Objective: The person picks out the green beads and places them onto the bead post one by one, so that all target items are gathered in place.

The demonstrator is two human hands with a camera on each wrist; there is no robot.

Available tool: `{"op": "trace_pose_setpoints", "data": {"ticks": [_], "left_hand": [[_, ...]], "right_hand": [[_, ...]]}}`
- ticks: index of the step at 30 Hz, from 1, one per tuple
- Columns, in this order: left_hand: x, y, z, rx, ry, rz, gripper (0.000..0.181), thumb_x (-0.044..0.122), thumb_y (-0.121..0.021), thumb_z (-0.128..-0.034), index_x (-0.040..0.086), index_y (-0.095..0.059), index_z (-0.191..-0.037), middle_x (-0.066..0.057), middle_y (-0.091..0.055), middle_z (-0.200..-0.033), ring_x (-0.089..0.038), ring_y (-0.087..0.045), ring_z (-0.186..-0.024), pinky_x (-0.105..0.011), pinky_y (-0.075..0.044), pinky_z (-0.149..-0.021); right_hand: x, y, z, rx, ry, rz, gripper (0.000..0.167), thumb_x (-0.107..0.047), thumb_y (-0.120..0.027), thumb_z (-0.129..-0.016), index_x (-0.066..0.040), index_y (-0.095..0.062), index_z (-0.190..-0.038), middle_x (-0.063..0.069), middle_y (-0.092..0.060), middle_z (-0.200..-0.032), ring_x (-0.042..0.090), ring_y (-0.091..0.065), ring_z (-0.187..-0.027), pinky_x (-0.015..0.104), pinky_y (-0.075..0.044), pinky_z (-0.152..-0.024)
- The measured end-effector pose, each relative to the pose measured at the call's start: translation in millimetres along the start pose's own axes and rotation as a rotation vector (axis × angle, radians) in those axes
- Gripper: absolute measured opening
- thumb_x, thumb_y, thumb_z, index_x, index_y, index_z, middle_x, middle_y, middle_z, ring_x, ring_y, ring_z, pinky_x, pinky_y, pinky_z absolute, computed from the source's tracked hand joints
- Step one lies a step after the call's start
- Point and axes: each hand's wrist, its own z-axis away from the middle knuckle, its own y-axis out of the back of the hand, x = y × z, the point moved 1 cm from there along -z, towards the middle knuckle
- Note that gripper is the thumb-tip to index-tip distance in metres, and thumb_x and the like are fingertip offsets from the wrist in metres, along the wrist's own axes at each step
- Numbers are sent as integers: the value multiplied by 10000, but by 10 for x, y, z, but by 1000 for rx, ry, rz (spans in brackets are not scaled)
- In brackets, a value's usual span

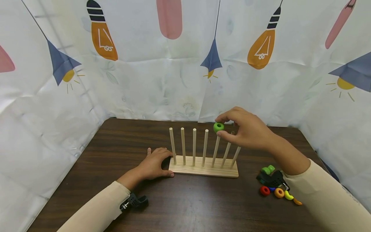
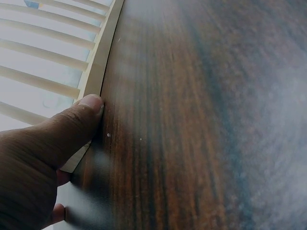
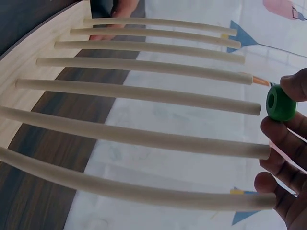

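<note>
The right hand (image 1: pixel 249 130) pinches a green bead (image 1: pixel 215 128) above the wooden stand (image 1: pixel 191 170); only my right-wrist feed shows the slim gap to the peg (image 3: pixel 144 96). The left hand (image 1: pixel 153 164) grips the stand's end. My head feed alone shows coloured pieces (image 1: pixel 262 191) on the bench (image 1: pixel 185 203).

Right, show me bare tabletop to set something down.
Bare tabletop lies in front of the wooden peg board, between the left wrist strap and colored beads; another patch, left of the left hand. Crowded: the right side, where beads bunch around the right wrist strap.
</note>
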Motion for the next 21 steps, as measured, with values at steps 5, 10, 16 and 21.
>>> {"op": "trace_pose_setpoints", "data": {"ticks": [5,10,16,21], "left_hand": [[-3,-2,1,-1,-1,-1,712,517,-885,-758,158,-644,-1323,-74,-591,-1397,-372,-411,-1419,-842,-127,-1038],[2,5,3,1,-6,2,711,510,-888,-756,153,-645,-1321,-73,-597,-1390,-375,-411,-1419,-845,-128,-1034],[10,11,-1,1,-8,5,706,502,-889,-758,152,-645,-1319,-74,-597,-1389,-373,-411,-1419,-845,-128,-1035],[12,20,5,-6,-1,7,709,510,-884,-763,151,-644,-1326,-79,-591,-1400,-378,-399,-1428,-839,-120,-1043]], "right_hand": [[-38,-15,-43,-9,3,6,307,-230,-809,-900,-159,-717,-1184,-56,-649,-1106,110,-569,-1006,345,-524,-702],[-60,-31,-79,-13,12,8,321,-235,-812,-894,-147,-716,-1187,-47,-655,-1106,162,-591,-1059,387,-522,-783],[-90,-54,-118,-9,11,1,317,-245,-815,-887,-159,-721,-1178,-59,-659,-1084,132,-578,-1044,409,-514,-794],[-110,-87,-167,-9,37,-4,307,-237,-813,-888,-148,-727,-1169,-61,-667,-1079,126,-581,-1058,397,-518,-839]]}}
